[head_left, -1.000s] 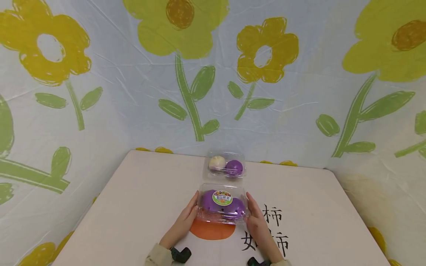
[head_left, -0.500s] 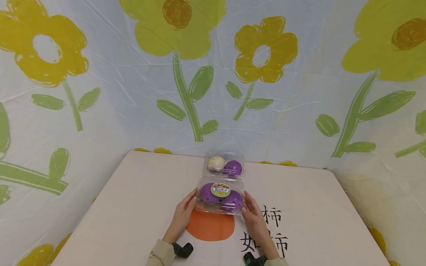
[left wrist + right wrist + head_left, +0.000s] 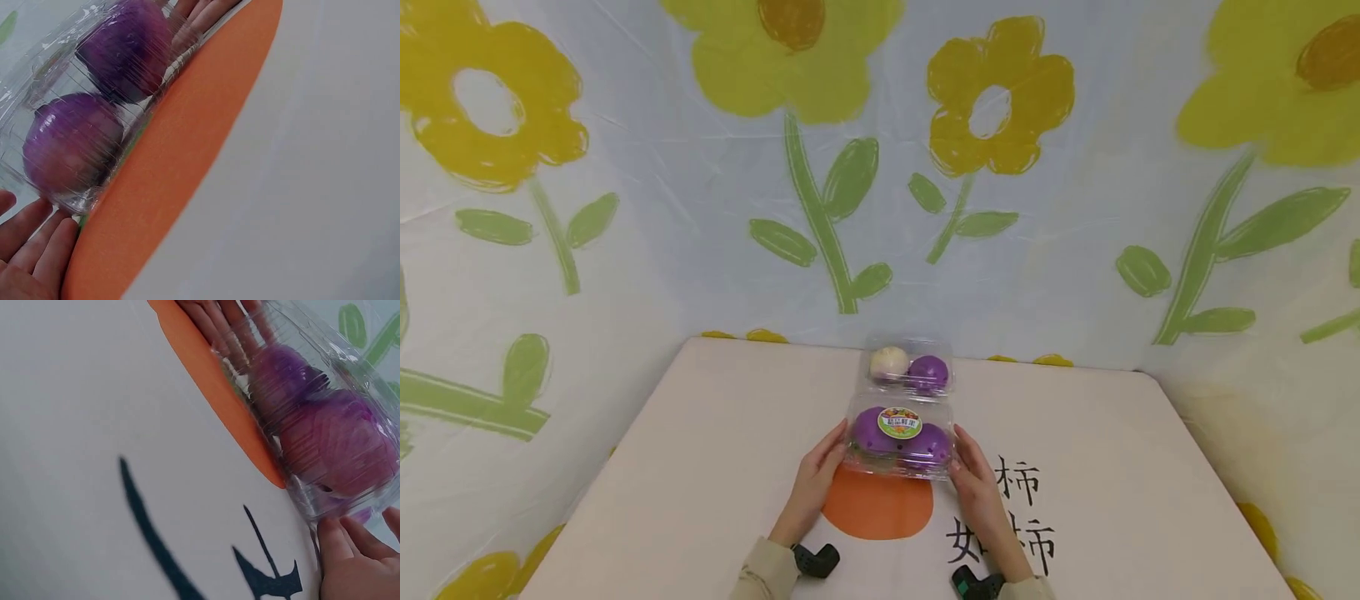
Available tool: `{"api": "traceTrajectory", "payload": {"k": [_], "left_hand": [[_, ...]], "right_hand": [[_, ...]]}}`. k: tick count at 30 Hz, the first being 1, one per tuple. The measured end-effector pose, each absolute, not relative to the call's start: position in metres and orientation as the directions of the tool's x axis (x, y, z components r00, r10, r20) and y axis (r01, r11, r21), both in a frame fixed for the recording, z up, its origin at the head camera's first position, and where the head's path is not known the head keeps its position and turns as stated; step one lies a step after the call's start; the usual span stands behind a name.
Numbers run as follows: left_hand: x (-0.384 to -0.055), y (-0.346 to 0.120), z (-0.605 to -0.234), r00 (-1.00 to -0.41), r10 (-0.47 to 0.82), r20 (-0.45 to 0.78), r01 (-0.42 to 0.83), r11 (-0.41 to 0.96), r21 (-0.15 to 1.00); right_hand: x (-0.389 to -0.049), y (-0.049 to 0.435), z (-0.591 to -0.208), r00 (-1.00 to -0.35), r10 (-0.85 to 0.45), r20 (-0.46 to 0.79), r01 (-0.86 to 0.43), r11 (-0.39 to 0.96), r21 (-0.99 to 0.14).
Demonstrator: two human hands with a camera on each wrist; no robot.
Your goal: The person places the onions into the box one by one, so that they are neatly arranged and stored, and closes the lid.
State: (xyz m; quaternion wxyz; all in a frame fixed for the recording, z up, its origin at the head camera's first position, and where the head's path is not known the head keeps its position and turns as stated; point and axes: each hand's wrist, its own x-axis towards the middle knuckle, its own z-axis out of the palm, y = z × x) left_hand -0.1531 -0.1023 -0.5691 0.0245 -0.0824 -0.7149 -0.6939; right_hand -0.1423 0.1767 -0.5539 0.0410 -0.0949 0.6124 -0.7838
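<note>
A clear plastic clamshell box (image 3: 900, 454) with a round fruit label holds two purple balls (image 3: 928, 444) dotted dark; their kind is unclear. In the head view it lies on the table near the upper edge of a printed orange shape. My left hand (image 3: 815, 477) touches its left end with fairly straight fingers, and the fingertips (image 3: 47, 207) meet the lower edge in the left wrist view. At the opposite end, my right hand (image 3: 979, 483) rests its fingertips (image 3: 330, 525) against the plastic. Directly behind stands a second clear box (image 3: 946, 385), holding one cream and one purple ball.
The pale table (image 3: 715, 433) carries an orange print (image 3: 880, 508) and black characters (image 3: 1018, 482). A flowered cloth wall (image 3: 715, 283) rises behind its back edge, close to the rear box. Cloth also hangs along both sides.
The labelled box has slid away from me toward the rear box, closing the gap between them. Both hands have moved along with it, staying at its ends.
</note>
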Motion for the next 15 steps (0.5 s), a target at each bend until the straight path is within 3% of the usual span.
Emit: {"api": "traceTrajectory", "payload": {"k": [15], "left_hand": [[-0.149, -0.099, -0.577, -0.981, 0.092, 0.171, 0.179, 0.093, 0.979]], "right_hand": [[-0.137, 0.180, -0.564, -0.985, -0.160, 0.063, -0.014, -0.290, -0.957]]}}
